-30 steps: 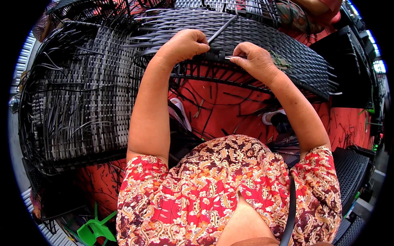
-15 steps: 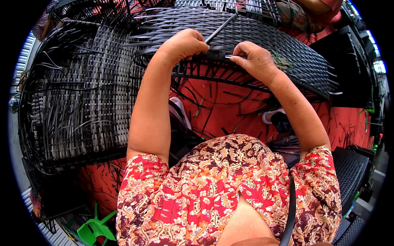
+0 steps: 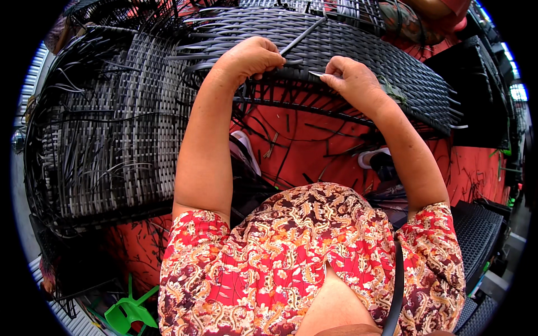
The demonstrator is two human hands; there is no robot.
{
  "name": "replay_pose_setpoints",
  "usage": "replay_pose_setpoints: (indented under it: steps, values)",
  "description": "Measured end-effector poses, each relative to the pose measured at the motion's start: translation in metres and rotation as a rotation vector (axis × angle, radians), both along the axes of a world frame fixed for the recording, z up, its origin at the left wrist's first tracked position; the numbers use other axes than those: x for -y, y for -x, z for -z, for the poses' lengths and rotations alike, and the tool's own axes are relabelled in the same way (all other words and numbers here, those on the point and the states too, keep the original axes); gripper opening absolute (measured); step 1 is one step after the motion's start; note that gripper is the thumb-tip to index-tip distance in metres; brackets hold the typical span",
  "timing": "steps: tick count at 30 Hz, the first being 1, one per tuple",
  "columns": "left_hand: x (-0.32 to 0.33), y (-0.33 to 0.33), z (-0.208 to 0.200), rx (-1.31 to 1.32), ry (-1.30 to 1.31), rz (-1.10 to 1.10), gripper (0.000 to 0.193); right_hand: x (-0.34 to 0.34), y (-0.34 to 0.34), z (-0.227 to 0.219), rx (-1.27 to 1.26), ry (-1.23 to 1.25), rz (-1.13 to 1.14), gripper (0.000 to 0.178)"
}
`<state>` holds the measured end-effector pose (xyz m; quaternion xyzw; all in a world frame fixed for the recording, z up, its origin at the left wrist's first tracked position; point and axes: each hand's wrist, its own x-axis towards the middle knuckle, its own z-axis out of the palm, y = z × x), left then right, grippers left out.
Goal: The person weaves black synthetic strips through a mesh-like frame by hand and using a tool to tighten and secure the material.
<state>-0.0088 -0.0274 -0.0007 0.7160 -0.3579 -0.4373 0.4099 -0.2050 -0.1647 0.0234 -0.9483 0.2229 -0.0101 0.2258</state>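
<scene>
A dark grey panel woven from flat plastic strands (image 3: 358, 50) lies across the far middle, with loose strand ends sticking out at its left. At its near edge my left hand (image 3: 250, 59) is closed, fingers pinched at the lower end of a loose grey strand (image 3: 304, 35) that slants up to the right over the weave. My right hand (image 3: 354, 80) pinches a small, pointed metal blade (image 3: 317, 73) between thumb and fingers. The blade points left toward my left hand, just over the panel's edge, with a gap between the hands. Its handle end is hidden in my fingers.
A larger grey and black woven piece (image 3: 117, 129) with frayed strands stands on the left. Strand scraps litter the red floor (image 3: 302, 140) by my feet. A bright green plastic object (image 3: 131, 313) sits low left, a black box-like piece (image 3: 465, 89) far right. Another person's arm (image 3: 434, 10) shows at the top.
My right hand has shifted slightly right, away from my left hand, and more of the blade shows. My left hand stays nearly in place beside the slanting strand.
</scene>
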Motion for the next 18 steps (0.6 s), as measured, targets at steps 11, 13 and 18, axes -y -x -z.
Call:
replay_pose_setpoints:
  steps: [11, 13, 18]
  values:
    - [-0.0012, 0.0001, -0.0022, -0.021, 0.002, 0.007, 0.015, -0.0006, 0.0018, -0.0042, -0.027, 0.043, 0.002, 0.024]
    - [-0.0009, 0.0004, -0.0014, -0.02, 0.001, 0.004, 0.015, 0.0002, 0.0014, -0.0035, -0.022, 0.035, -0.004, 0.024]
    - [-0.0003, 0.0008, -0.0023, -0.026, -0.003, 0.008, 0.016, -0.0024, -0.0039, -0.0007, 0.0, 0.058, -0.019, 0.024]
